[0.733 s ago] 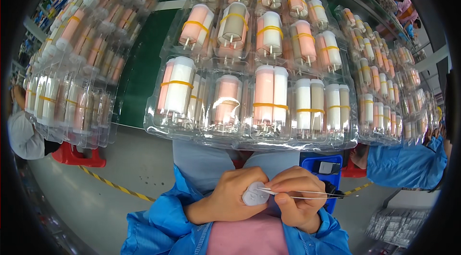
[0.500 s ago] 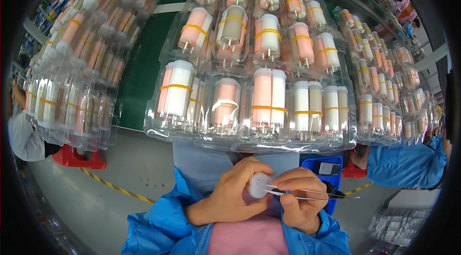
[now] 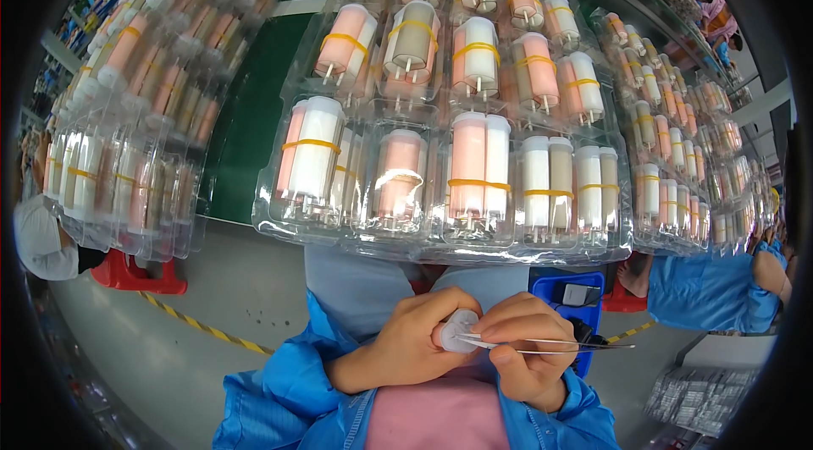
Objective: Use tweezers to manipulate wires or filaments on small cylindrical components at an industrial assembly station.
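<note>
My left hand is closed around a whitish cylinder in front of my chest. Its round, pale end faces toward the right, and the rest of it is hidden by my fingers. In my right hand a pair of metal tweezers is pinched between thumb and fingers. The tweezer tips meet the cylinder's end face; whether they grip anything there is too small to tell. Just beyond my hands stands a clear plastic tray holding pink, white and grey cylinders bound with yellow bands.
More trays of banded cylinders stand at the left and right. A blue bin sits beside my right knee, with a red stool farther left. Another person's blue sleeve shows at the right.
The arms of the tweezers have come closer together at the cylinder's end. My left hand has turned the cylinder slightly, and both hands stay in about the same place.
</note>
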A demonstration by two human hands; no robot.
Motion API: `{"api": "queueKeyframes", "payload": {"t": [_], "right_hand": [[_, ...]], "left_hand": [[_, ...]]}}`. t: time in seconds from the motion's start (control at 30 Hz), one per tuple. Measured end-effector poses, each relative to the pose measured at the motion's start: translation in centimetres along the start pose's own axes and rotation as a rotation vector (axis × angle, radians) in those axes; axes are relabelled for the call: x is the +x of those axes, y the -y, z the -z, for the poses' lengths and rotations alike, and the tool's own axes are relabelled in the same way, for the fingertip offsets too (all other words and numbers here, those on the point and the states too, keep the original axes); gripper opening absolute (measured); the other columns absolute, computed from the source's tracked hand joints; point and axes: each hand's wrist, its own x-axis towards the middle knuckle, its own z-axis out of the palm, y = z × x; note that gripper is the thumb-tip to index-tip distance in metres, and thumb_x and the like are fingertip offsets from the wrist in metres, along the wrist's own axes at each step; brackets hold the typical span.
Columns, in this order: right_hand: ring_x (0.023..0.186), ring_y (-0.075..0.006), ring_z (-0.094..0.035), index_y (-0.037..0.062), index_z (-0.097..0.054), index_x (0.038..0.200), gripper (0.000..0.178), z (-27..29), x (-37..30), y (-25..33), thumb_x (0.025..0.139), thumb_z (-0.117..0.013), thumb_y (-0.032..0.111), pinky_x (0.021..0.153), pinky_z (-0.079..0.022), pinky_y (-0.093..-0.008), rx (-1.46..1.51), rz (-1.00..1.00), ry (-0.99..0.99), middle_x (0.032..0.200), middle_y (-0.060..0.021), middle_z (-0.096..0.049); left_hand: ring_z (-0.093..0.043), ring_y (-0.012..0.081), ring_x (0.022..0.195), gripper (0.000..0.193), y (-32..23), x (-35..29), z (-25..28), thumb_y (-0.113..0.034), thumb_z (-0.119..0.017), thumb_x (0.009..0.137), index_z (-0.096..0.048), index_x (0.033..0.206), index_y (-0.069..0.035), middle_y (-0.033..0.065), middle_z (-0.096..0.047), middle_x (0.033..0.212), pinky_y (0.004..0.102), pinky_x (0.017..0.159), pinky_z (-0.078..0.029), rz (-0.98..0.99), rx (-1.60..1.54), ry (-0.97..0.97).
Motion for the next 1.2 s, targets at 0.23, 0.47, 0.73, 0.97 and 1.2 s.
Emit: {"api": "queueKeyframes", "payload": {"t": [0.23, 0.47, 0.73, 0.97, 1.2], "right_hand": [[0.069, -0.0252, -0.064, -0.0007, -0.065, 0.090, 0.017, -0.19, 0.04, 0.10, 0.076, -0.074, 0.006, 0.061, -0.051, -0.0313, -0.015, -0.015, 0.007, 0.084, -0.0137, -0.068], [0.069, -0.0257, -0.064, -0.0002, -0.066, 0.090, 0.017, -0.08, 0.19, 0.06, 0.076, -0.074, 0.006, 0.062, -0.052, -0.0315, -0.044, 0.005, 0.040, 0.084, -0.0134, -0.068], [0.069, -0.0253, -0.065, -0.0001, -0.065, 0.089, 0.017, -0.13, 0.21, 0.18, 0.075, -0.074, 0.004, 0.062, -0.052, -0.0312, -0.033, -0.004, 0.031, 0.083, -0.0133, -0.068], [0.067, -0.0243, -0.064, -0.0006, -0.065, 0.088, 0.017, -0.26, 0.10, 0.05, 0.073, -0.074, 0.002, 0.060, -0.051, -0.0303, -0.044, -0.003, 0.019, 0.082, -0.0134, -0.068], [0.065, -0.0237, -0.064, -0.0007, -0.064, 0.087, 0.016, -0.38, 0.13, -0.08, 0.075, -0.074, 0.003, 0.059, -0.051, -0.0297, -0.033, 0.026, 0.005, 0.081, -0.0135, -0.067]], "left_hand": [[-0.062, 0.0273, 0.069, 0.032, 0.02, 0.06, -0.13, -0.003, -0.075, 0.064, -0.057, 0.091, -0.005, 0.0086, -0.059, 0.078, 0.0342, 0.058, -0.048, -0.055, 0.042, -0.037], [-0.056, 0.0162, 0.063, 0.028, 0.57, 0.01, -0.15, -0.007, -0.079, 0.069, -0.058, 0.087, 0.001, 0.0084, -0.059, 0.076, 0.0264, 0.054, -0.043, -0.115, 0.063, -0.048], [-0.061, 0.0277, 0.065, 0.031, 0.28, 0.08, -0.18, -0.003, -0.075, 0.063, -0.057, 0.089, -0.006, 0.0092, -0.058, 0.074, 0.0343, 0.055, -0.047, -0.092, 0.077, -0.061], [-0.060, 0.0286, 0.064, 0.030, 0.26, 0.11, -0.13, -0.002, -0.073, 0.063, -0.057, 0.088, -0.006, 0.0098, -0.058, 0.073, 0.0346, 0.055, -0.046, -0.086, 0.083, -0.062], [-0.060, 0.0285, 0.063, 0.029, 0.13, 0.09, -0.15, -0.001, -0.072, 0.063, -0.057, 0.088, -0.005, 0.0099, -0.058, 0.073, 0.0347, 0.054, -0.046, -0.097, 0.089, -0.071]]}}
